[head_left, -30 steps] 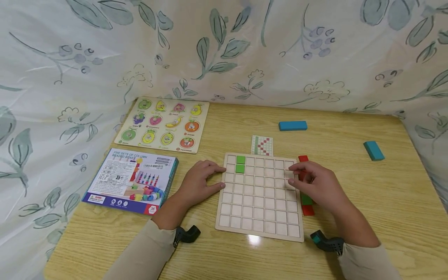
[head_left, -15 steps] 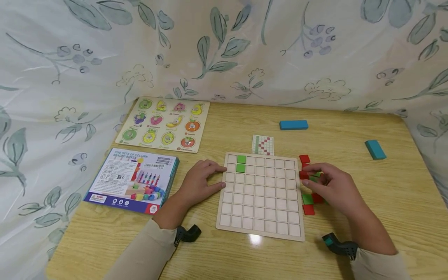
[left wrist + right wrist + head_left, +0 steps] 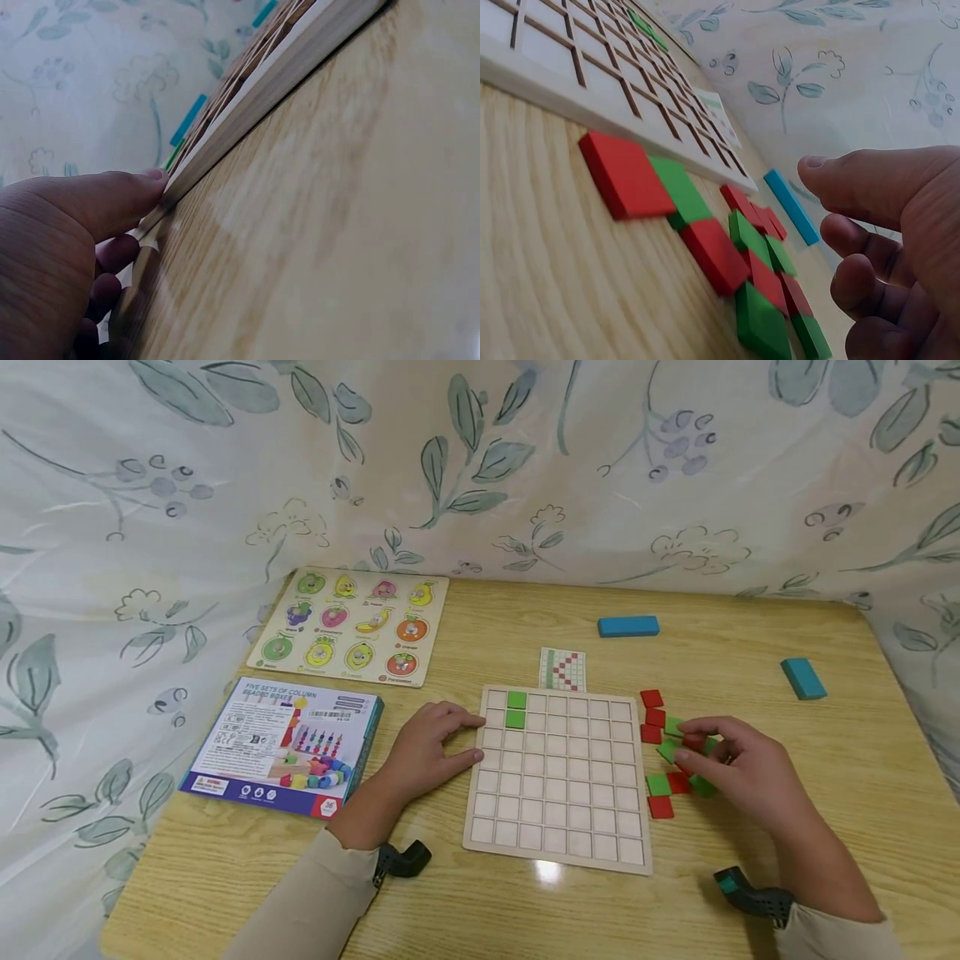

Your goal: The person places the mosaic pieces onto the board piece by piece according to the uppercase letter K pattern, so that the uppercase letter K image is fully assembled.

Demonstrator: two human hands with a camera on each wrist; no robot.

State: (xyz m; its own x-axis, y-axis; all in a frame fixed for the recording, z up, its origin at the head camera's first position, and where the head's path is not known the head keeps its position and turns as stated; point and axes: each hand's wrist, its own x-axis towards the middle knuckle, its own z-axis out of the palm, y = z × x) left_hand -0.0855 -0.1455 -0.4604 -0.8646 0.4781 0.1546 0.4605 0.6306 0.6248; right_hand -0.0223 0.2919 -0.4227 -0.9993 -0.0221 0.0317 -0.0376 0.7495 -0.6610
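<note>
A wooden grid board (image 3: 553,795) lies mid-table, with two green tiles (image 3: 516,700) set in its second column. My left hand (image 3: 435,745) touches the board's left edge with thumb and fingertip; the left wrist view shows the thumb (image 3: 124,196) against the rim. To the right of the board, several loose red tiles (image 3: 661,807) and green tiles (image 3: 658,786) lie flat. My right hand (image 3: 753,777) hovers over them, partly covering some. In the right wrist view its fingers are loosely bent, with nothing between them.
A small pattern card (image 3: 562,669) lies behind the board. Two blue blocks (image 3: 628,627) rest farther back and to the right. On the left are a fruit puzzle board (image 3: 348,627) and a boxed bead set (image 3: 281,747). A leaf-print cloth (image 3: 480,468) hangs behind the table.
My right hand has moved right, from the board's right edge to over the loose tiles, uncovering more of them. The left hand stays at the board's edge.
</note>
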